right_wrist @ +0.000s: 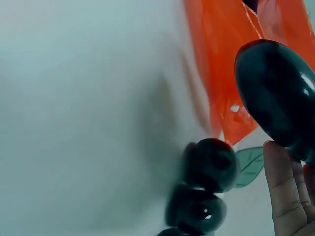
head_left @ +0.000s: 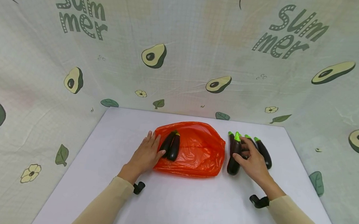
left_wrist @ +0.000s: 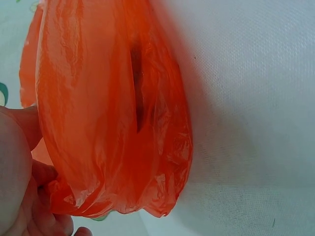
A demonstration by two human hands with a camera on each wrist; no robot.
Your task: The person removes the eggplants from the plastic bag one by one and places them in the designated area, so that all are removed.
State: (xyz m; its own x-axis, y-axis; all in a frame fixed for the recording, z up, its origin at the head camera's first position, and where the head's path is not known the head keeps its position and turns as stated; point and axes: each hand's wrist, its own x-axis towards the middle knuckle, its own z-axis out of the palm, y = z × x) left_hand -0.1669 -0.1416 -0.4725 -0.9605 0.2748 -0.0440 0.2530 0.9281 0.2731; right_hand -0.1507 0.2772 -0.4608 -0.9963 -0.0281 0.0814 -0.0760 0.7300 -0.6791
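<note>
A red plastic bag (head_left: 195,150) lies spread on the white table, its mouth facing up. Two dark eggplants (head_left: 174,149) rest side by side at the bag's left inside. At the bag's left edge, my left hand (head_left: 147,153) holds the plastic, thumb over the rim; the left wrist view shows its fingers round a bunched corner of the bag (left_wrist: 113,123). My right hand (head_left: 254,161) grips a glossy eggplant (head_left: 234,160) with a bright green stem, just right of the bag. In the right wrist view this eggplant (right_wrist: 275,93) is raised above the others.
Several more eggplants (head_left: 264,153) lie in a row at the right, partly hidden by my right hand. The white table (head_left: 186,207) ends at a cloth backdrop (head_left: 182,58) printed with avocados and leaves. A black wrist device (head_left: 258,201) sits on each wrist.
</note>
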